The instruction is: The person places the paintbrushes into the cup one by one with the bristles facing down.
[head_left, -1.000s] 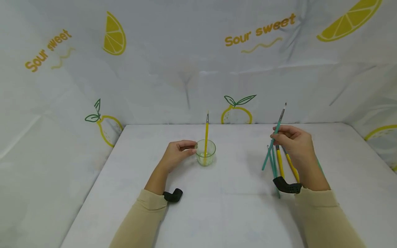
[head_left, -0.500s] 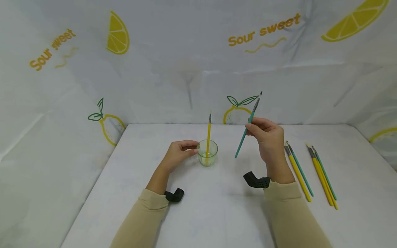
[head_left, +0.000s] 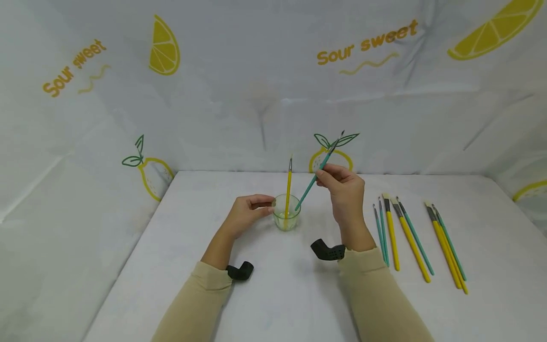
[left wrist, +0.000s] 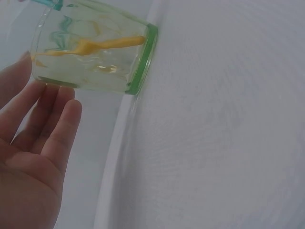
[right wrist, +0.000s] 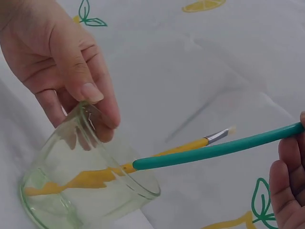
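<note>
A clear pale-green glass (head_left: 294, 220) stands upright on the table, its thicker green base visible in the left wrist view. My left hand (head_left: 244, 216) pinches its rim between thumb and fingers from the left. Inside leans a yellow paintbrush (head_left: 288, 186), bristles up, its handle end down in the glass. My right hand (head_left: 347, 195) pinches a teal paintbrush (head_left: 306, 192) near mid-handle, dark bristles pointing up and to the right. In the right wrist view the rounded handle end of this teal brush (right wrist: 214, 150) is right at the glass's mouth, overlapping the yellow brush.
Several yellow and teal paintbrushes lie on the white table (head_left: 273, 304) to the right, bristles pointing away: two thin teal ones (head_left: 383, 237), a yellow one (head_left: 391, 237), a yellow-teal pair (head_left: 412, 242), and a group (head_left: 446, 247) farther right. A lemon-print cloth (head_left: 239, 104) hangs behind.
My right hand has carried the teal paintbrush leftward from the brushes at right to the glass, its handle end now at the mouth. My left hand stays at the rim.
</note>
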{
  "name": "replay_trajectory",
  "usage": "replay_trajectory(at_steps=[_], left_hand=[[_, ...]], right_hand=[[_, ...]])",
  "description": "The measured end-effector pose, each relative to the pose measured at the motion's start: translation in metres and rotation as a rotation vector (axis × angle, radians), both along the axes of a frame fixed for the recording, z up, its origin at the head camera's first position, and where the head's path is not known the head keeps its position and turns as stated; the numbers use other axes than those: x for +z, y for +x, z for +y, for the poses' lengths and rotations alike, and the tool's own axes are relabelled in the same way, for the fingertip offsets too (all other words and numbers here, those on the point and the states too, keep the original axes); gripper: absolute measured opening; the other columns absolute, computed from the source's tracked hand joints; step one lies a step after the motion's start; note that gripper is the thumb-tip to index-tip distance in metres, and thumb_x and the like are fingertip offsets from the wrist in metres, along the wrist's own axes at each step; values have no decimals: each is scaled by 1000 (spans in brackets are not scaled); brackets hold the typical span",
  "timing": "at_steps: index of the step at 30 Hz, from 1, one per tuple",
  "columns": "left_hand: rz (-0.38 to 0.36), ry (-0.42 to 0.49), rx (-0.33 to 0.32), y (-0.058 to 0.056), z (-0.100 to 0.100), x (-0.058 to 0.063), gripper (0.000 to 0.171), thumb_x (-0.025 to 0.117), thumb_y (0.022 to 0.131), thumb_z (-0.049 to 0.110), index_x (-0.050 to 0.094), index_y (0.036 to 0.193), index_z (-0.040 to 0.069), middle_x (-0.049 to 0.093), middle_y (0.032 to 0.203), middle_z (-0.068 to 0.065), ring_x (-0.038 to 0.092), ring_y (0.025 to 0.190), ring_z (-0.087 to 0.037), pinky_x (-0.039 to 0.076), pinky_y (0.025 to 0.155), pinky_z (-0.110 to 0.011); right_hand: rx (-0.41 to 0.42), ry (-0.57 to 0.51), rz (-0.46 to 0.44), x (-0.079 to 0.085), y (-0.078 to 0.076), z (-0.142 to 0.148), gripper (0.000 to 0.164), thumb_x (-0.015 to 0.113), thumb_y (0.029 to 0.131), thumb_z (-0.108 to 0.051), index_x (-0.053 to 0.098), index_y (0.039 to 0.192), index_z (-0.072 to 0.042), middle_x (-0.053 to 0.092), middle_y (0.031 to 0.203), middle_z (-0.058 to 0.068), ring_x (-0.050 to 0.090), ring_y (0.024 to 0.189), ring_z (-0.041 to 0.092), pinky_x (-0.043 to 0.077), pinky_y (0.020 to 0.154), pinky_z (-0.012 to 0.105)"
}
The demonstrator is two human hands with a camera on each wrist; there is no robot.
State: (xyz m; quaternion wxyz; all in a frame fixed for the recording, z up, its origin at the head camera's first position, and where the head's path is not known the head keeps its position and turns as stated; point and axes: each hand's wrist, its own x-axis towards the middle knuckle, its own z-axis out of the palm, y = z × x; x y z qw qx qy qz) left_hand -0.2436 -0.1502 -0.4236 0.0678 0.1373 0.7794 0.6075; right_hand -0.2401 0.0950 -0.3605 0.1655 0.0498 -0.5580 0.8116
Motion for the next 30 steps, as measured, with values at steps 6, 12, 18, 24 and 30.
replay_trajectory(at_steps=[6,12,18,24,30], left_hand=[[-2,-6,-2,0,0,1,33,73,83,21,68,113,9,67,115,-7,59,113,-17,47,96,-32],[2,-4,11,0,0,0,28,72,83,16,69,111,10,68,113,-5,60,111,-15,49,93,-32],[12,5,8,-1,0,-2,28,72,84,13,69,111,8,69,112,-5,60,110,-15,48,94,-33],[3,4,0,-2,-1,-3,32,74,82,21,69,112,9,68,114,-6,60,111,-16,48,94,-32],[-22,-18,-1,-1,-1,0,33,73,83,19,68,114,8,67,117,-5,58,114,-16,47,96,-31]], right_hand=[[-3,65,-18,-12,-3,-12,20,76,78,-8,69,93,4,70,81,4,66,67,15,56,69,26],[10,136,-57,-25,-7,-19,23,76,79,-11,68,94,5,70,80,3,66,67,14,56,68,26],[0,238,-144,-36,-11,-24,25,77,79,-19,70,94,0,70,81,3,66,70,14,56,68,25],[2,319,-181,-46,-13,-25,26,76,80,-25,71,95,-3,70,81,2,65,72,14,55,69,25],[10,368,-182,-50,-13,-28,29,74,81,-28,71,97,-5,70,83,2,65,76,14,54,70,25]])
